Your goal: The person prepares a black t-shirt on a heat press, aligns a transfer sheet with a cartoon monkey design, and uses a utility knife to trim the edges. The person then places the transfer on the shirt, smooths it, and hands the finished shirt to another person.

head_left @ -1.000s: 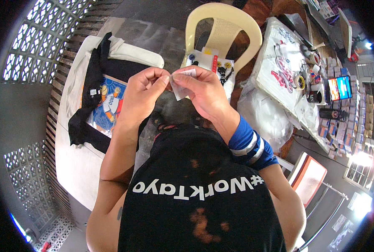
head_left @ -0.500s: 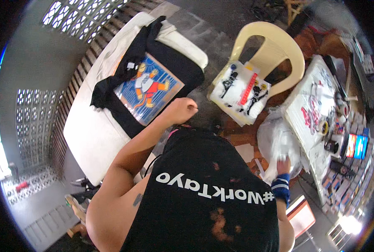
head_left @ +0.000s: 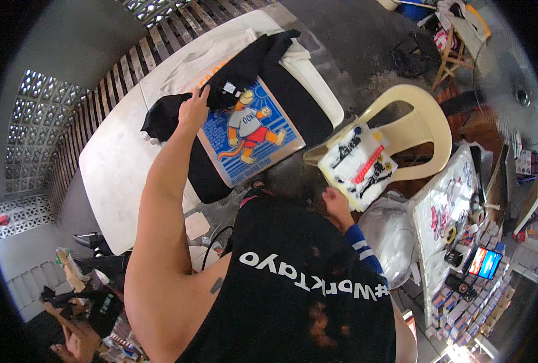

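A black T-shirt lies on the long white table, with its upper part folded back. On it rests a glossy printed transfer sheet with an orange cartoon animal on blue. My left hand grips the folded edge of the shirt, beside the sheet's upper left corner. Its fingertips partly disappear against the black cloth. My right hand is closed in a loose curl, near the lower edge of a stack of printed sheets on the cream plastic chair. Nothing shows in it.
A clear plastic bag bulges beside the chair. To the right stands a white-covered table with tape rolls and a lit screen. A fan is at the far right. Another person is at lower left.
My left hand has gone from a curl near my body to the shirt's folded edge. My right hand has left the plastic bag and come up beside the stacked sheets. The view has shifted.
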### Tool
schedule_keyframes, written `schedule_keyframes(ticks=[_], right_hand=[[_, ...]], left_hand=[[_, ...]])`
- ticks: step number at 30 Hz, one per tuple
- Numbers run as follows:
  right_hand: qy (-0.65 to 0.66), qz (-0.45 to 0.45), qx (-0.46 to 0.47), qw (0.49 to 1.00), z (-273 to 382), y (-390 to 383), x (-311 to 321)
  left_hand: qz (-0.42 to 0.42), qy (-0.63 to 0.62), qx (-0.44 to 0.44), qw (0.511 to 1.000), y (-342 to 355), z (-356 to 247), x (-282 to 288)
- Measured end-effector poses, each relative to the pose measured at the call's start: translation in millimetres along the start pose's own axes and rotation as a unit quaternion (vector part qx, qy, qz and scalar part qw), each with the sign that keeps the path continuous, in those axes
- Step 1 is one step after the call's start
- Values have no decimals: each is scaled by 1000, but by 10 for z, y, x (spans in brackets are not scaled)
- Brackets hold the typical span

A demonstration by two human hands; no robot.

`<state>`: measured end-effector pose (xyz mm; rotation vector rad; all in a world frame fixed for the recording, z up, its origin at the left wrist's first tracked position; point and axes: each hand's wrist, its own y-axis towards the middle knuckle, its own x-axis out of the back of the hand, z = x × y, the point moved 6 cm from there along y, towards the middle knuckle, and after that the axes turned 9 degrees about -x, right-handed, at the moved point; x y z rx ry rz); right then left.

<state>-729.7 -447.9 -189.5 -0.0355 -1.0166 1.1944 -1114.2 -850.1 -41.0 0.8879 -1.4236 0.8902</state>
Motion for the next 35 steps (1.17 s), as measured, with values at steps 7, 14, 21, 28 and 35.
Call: schedule_keyframes(ticks=[7, 14, 21, 28, 35], right_hand=[[-50, -51, 175, 982, 2191, 429, 296], [-297, -117, 410, 855, 3362, 704, -249], [-434, -50, 341, 832, 2877, 1235, -699], [-425, -12, 299, 854, 3085, 1415, -623], [-155, -84, 355, 918, 2490, 1059, 196]], left_hand=[[-374, -203, 247, 871, 554, 1977, 279], [39, -98, 26, 994, -702, 106, -72], [-59, -184, 8, 981, -1026, 118, -803], [-243, -287, 61, 924, -811, 630, -590], [-353, -150, 328, 864, -2178, 2594, 250]])
